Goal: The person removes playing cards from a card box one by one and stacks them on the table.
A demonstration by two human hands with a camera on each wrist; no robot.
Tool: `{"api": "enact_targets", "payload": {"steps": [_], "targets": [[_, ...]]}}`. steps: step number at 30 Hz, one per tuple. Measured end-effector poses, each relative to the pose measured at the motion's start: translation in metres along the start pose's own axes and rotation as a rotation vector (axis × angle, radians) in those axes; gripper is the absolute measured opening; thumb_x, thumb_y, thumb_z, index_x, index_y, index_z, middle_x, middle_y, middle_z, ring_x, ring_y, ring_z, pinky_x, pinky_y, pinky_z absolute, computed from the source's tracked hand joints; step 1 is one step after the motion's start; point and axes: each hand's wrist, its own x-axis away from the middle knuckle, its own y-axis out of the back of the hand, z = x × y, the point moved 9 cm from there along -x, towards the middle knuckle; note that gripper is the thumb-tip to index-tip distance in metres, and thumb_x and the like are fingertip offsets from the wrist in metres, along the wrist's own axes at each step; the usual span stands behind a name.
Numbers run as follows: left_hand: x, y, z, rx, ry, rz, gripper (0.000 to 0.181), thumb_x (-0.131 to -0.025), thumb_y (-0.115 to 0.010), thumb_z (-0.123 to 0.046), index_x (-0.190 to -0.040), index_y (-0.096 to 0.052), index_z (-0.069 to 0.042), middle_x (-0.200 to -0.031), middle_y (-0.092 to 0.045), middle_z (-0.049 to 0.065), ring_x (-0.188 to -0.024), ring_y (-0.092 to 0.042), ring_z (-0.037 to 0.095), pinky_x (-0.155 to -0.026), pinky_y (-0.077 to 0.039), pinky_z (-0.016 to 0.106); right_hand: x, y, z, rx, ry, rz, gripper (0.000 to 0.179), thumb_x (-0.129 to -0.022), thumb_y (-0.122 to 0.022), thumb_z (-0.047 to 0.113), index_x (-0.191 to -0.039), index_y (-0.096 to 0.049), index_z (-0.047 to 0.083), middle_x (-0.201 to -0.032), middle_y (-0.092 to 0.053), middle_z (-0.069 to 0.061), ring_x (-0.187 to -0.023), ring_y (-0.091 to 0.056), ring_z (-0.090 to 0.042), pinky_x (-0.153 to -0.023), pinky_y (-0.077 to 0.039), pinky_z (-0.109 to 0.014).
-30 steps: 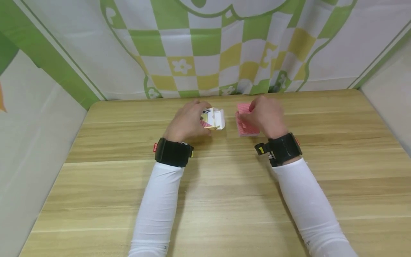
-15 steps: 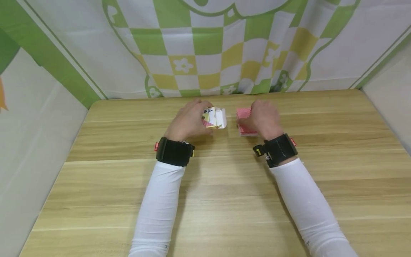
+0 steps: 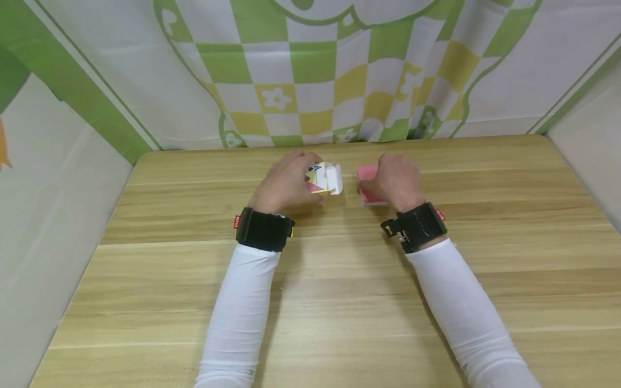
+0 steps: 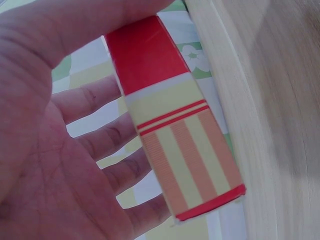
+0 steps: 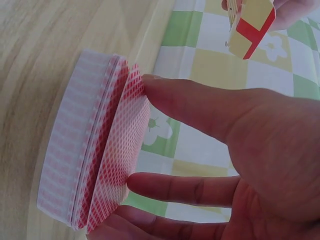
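Observation:
My left hand (image 3: 286, 182) grips a playing card box (image 3: 321, 179), its white flap standing out on the right side. In the left wrist view, the red and striped narrow side of the box (image 4: 170, 120) shows between thumb and fingers. My right hand (image 3: 399, 180) is over a deck of red-backed playing cards (image 3: 367, 173) on the table, right of the box. The right wrist view shows thumb and fingertips pinching the uppermost cards (image 5: 120, 150) by their edges. These stand at a slight angle, with a narrow gap above the stack (image 5: 75, 145).
The cards lie near the back edge of a wooden table (image 3: 310, 302). A green, white and yellow checked cloth (image 3: 310, 64) hangs right behind that edge. Pale walls (image 3: 53, 205) flank the table. Both wrists wear black straps (image 3: 264, 229).
My right hand has slid slightly left, and the top cards that stuck out at the far end have come nearer, over the stack. The left hand and box have hardly moved.

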Motion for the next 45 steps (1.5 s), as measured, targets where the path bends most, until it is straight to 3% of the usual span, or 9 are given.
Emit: {"api": "enact_targets", "payload": {"steps": [25,35,45], "targets": [[-0.0007,-0.0028,0.0010,0.009,0.000,0.015,0.075,-0.062,-0.080,-0.034,-0.127,-0.049,-0.014,-0.116,-0.049,0.002,-0.099,-0.044,0.018,-0.087,-0.036,0.032,-0.0011,-0.0048,0.0002,0.039,0.002,0.007,0.053,-0.069,-0.065,0.058,-0.073,-0.052,0.007,-0.071,-0.052,-0.012,-0.063,-0.049,-0.023,-0.046,-0.041,-0.034],[0.0002,-0.0029,0.0008,0.002,-0.004,0.019,0.074,-0.063,-0.080,-0.034,-0.127,-0.049,-0.013,-0.116,-0.049,0.002,-0.100,-0.045,0.018,-0.087,-0.036,0.032,-0.0003,-0.0046,-0.0004,0.048,-0.007,0.021,0.058,-0.071,-0.062,0.061,-0.083,-0.052,0.005,-0.076,-0.053,-0.014,-0.068,-0.052,-0.027,-0.048,-0.041,-0.037],[-0.0004,-0.0029,-0.0003,0.008,-0.005,0.014,0.075,-0.061,-0.080,-0.032,-0.127,-0.049,-0.012,-0.114,-0.049,0.003,-0.097,-0.045,0.019,-0.086,-0.036,0.033,-0.0002,-0.0038,0.0001,0.064,0.007,0.006,0.058,-0.068,-0.065,0.062,-0.077,-0.053,0.006,-0.073,-0.053,-0.013,-0.066,-0.051,-0.025,-0.047,-0.041,-0.036]]}}
